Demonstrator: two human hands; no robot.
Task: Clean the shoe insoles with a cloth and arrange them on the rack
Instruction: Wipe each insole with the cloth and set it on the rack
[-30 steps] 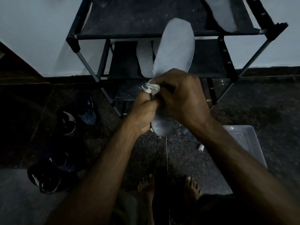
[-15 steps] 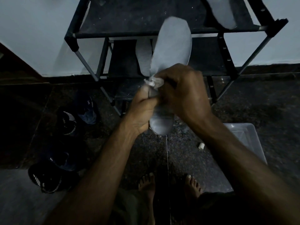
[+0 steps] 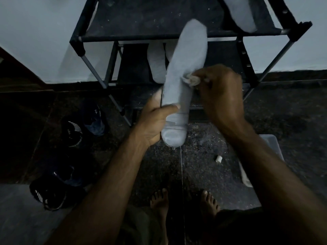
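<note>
A person stands barefoot on a dark speckled floor, looking down at both hands in dim light. The left hand (image 3: 155,121) holds a pale grey insole (image 3: 184,82) near its heel end, thumb laid across the top and fingers curled underneath, so the grip is wrapped around the insole. The insole points up and away, its toe end rising in front of a black shoe rack (image 3: 177,35).

The right hand (image 3: 221,92) pinches a small crumpled white cloth (image 3: 192,80) and presses it against the right edge of the insole, about midway along. Its grip is closed tight on the cloth.

Two more insoles (image 3: 156,62) lean on the rack's middle shelf, just behind the held one, and another insole (image 3: 242,15) lies on the top shelf to the right. Dark shoes (image 3: 74,129) sit on the floor to the left. A clear plastic box (image 3: 270,147) sits on the floor to the right, partly hidden by the right forearm.

Risks, as a judgement: the insole is held only at one end, so a firm wipe could bend it or twist it out of the left hand. Its raised toe end is close to the top shelf and could knock against it. The tiny cloth could slip from the fingers.
</note>
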